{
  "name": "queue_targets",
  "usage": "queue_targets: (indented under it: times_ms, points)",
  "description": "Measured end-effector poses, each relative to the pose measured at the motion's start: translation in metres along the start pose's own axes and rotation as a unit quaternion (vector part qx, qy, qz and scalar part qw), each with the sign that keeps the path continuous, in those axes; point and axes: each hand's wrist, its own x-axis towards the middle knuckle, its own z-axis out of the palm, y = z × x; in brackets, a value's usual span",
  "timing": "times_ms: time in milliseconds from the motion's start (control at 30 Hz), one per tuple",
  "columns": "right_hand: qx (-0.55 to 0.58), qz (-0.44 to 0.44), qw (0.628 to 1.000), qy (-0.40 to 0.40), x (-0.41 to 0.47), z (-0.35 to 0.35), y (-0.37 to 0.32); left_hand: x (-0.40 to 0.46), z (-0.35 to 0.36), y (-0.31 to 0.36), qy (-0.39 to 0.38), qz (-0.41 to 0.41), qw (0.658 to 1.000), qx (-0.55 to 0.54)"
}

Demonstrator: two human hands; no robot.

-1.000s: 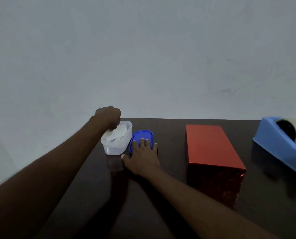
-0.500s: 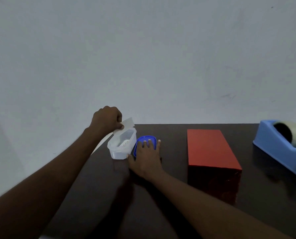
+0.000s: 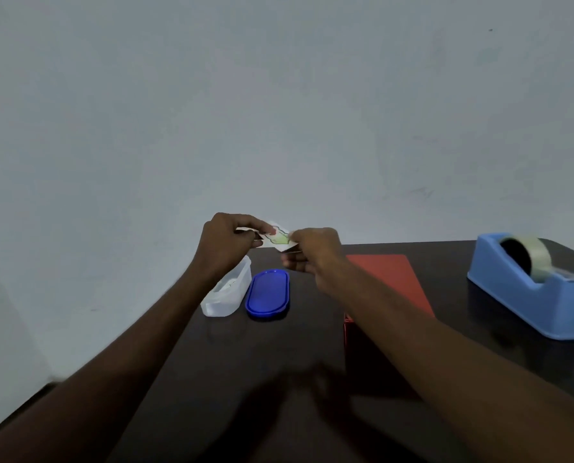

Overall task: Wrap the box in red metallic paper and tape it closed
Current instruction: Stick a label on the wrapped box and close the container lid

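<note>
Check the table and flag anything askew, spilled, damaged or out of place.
Nothing is spilled or damaged. The clear container stands open, its blue lid lying flat beside it. The red wrapped box and the tape dispenser sit upright. Both hands, left hand and right hand, hold a small sticker sheet above the table.

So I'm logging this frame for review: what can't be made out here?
- Sticker sheet: design too small, ends covered by left hand and right hand.
- Red box: near end hidden by right forearm.
- Tub contents: blurred.
- Tape dispenser: cut off by right edge.
</note>
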Motion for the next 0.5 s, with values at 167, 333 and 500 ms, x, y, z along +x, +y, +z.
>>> queue_targets:
  times_ms: [167,333,500]
  points:
    - [-0.098,-0.084,0.992,0.011,-0.002,-0.037,-0.007,0.007,0.018,0.017,0.038,-0.062,0.989,-0.127]
    - [-0.145,-0.159,0.976,0.017,-0.011,-0.061,-0.017,0.018,0.040,0.033,-0.016,-0.080,0.986,-0.143]
    - [-0.033,-0.118,0.991,0.050,-0.016,-0.086,-0.031,0.022,0.060,0.045,0.000,-0.080,0.976,-0.203]
